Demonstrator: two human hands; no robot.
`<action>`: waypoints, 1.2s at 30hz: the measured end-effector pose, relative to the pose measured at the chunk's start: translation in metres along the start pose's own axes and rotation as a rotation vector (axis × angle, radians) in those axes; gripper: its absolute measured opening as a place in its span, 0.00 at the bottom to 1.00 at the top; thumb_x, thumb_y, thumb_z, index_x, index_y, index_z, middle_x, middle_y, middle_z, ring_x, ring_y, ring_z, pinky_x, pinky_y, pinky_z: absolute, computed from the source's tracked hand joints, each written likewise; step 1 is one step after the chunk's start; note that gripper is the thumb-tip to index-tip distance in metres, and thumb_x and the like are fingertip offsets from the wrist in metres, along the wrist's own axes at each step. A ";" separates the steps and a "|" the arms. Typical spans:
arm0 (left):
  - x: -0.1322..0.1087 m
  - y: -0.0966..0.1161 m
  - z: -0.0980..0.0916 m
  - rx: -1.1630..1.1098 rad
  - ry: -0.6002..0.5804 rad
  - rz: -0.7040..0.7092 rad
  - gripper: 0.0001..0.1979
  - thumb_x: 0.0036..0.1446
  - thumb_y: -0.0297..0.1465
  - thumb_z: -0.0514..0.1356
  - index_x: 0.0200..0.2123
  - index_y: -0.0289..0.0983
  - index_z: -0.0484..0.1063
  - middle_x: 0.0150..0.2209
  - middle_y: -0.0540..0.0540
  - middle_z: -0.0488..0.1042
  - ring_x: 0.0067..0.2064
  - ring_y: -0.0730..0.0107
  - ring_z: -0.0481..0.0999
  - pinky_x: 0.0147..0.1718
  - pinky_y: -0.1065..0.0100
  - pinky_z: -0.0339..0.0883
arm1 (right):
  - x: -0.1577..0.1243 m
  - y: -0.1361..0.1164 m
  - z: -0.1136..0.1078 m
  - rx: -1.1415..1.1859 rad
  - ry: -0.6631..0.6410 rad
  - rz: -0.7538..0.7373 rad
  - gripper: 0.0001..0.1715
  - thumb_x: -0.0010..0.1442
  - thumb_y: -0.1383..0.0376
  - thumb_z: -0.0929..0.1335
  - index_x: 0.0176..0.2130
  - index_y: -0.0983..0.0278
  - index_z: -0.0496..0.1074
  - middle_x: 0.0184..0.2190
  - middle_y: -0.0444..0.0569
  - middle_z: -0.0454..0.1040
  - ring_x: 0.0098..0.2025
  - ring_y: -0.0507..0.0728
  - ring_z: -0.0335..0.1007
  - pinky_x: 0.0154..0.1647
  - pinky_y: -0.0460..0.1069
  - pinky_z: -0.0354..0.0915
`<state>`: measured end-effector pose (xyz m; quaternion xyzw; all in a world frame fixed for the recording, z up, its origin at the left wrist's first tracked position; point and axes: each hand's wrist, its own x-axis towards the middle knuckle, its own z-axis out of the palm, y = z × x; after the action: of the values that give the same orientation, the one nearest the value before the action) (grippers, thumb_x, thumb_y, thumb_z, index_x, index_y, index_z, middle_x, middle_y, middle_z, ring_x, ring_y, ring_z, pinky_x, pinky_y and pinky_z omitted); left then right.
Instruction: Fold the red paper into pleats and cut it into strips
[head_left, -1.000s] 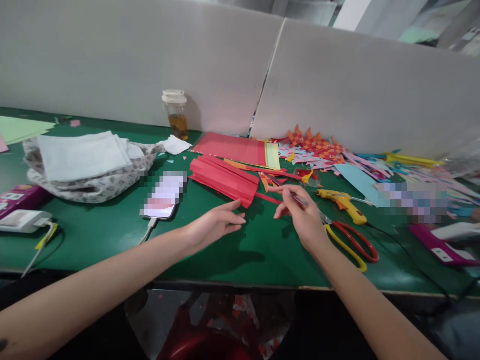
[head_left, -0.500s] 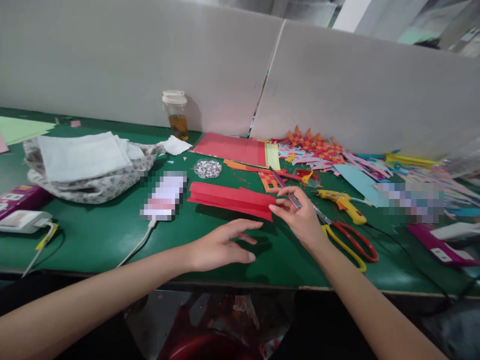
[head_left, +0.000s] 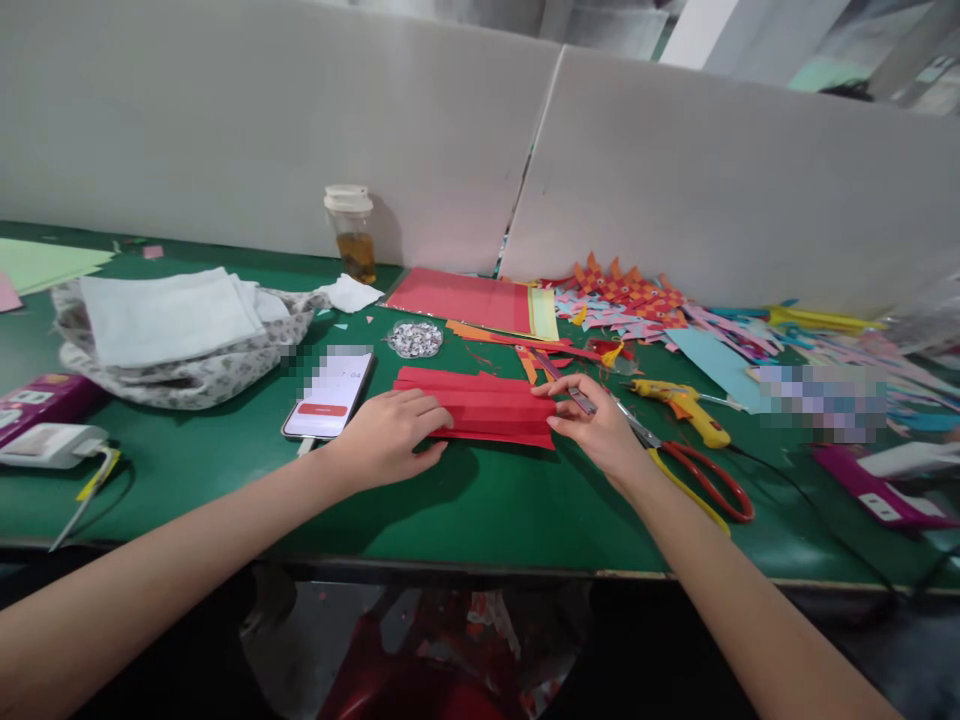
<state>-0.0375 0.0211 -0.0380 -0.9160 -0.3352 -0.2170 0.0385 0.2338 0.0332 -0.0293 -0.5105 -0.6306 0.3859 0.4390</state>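
A red sheet of paper [head_left: 491, 410] with lengthwise folds lies in front of me, low over the green table. On its left end is my left hand [head_left: 401, 430], fingers curled over the top and thumb at the near edge. My right hand [head_left: 589, 425] pinches the right end between thumb and fingers. The same hand also holds a slim pinkish utility knife [head_left: 581, 402], tucked between the fingers and pointing away to the upper left. Just right of that hand lie scissors [head_left: 709, 480] with one red and one yellow handle loop.
Behind the paper are a dish of googly eyes [head_left: 415, 339], red sheets [head_left: 465, 298] and woven orange paper pieces [head_left: 630, 285]. A phone [head_left: 330, 395] lies left, a lidded cup [head_left: 352, 235] behind it. A yellow glue gun [head_left: 686, 405] with a cord lies right.
My left hand has moved left and up onto the left end of the red paper, uncovering the table's front middle. The paper's folds now spread wider, and its right end stays in my right hand.
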 end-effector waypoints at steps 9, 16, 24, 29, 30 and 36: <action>-0.010 -0.002 0.006 0.142 -0.066 0.085 0.12 0.61 0.26 0.48 0.39 0.35 0.71 0.34 0.45 0.74 0.36 0.68 0.73 0.32 0.68 0.67 | 0.002 -0.003 -0.001 0.025 0.162 -0.053 0.09 0.46 0.67 0.69 0.32 0.61 0.68 0.39 0.49 0.75 0.39 0.56 0.71 0.45 0.55 0.63; -0.011 -0.004 0.005 0.213 -0.014 0.080 0.13 0.61 0.25 0.47 0.43 0.33 0.69 0.35 0.43 0.73 0.36 0.66 0.73 0.30 0.67 0.69 | -0.003 -0.011 -0.002 0.061 0.280 -0.089 0.05 0.49 0.65 0.69 0.30 0.60 0.67 0.39 0.48 0.75 0.41 0.58 0.70 0.39 0.53 0.67; -0.014 -0.007 0.004 0.338 -0.001 0.081 0.11 0.61 0.25 0.49 0.36 0.34 0.71 0.30 0.44 0.70 0.33 0.66 0.70 0.27 0.67 0.66 | -0.004 -0.010 -0.001 0.077 0.320 -0.101 0.07 0.49 0.66 0.68 0.32 0.60 0.68 0.41 0.48 0.75 0.40 0.57 0.70 0.36 0.52 0.69; -0.012 -0.009 0.000 0.397 -0.007 0.097 0.13 0.60 0.24 0.48 0.26 0.34 0.69 0.26 0.46 0.67 0.29 0.68 0.67 0.24 0.69 0.62 | -0.003 -0.007 -0.001 0.052 0.283 -0.083 0.08 0.47 0.68 0.68 0.31 0.60 0.68 0.41 0.48 0.74 0.39 0.58 0.71 0.39 0.54 0.68; -0.011 -0.010 -0.001 0.407 -0.003 0.099 0.13 0.60 0.24 0.48 0.26 0.34 0.69 0.26 0.46 0.67 0.28 0.69 0.67 0.23 0.69 0.61 | -0.003 -0.006 -0.001 0.046 0.283 -0.082 0.09 0.46 0.68 0.68 0.31 0.60 0.68 0.41 0.48 0.74 0.39 0.58 0.71 0.39 0.54 0.68; -0.011 -0.003 -0.002 0.378 -0.035 0.183 0.10 0.60 0.23 0.48 0.33 0.33 0.69 0.30 0.45 0.70 0.31 0.68 0.69 0.27 0.68 0.65 | 0.001 0.003 -0.001 -0.061 0.302 -0.035 0.09 0.49 0.60 0.69 0.32 0.61 0.69 0.38 0.49 0.75 0.33 0.57 0.70 0.35 0.53 0.67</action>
<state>-0.0480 0.0166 -0.0410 -0.9227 -0.2861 -0.1300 0.2234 0.2357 0.0347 -0.0311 -0.5648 -0.5775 0.2779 0.5198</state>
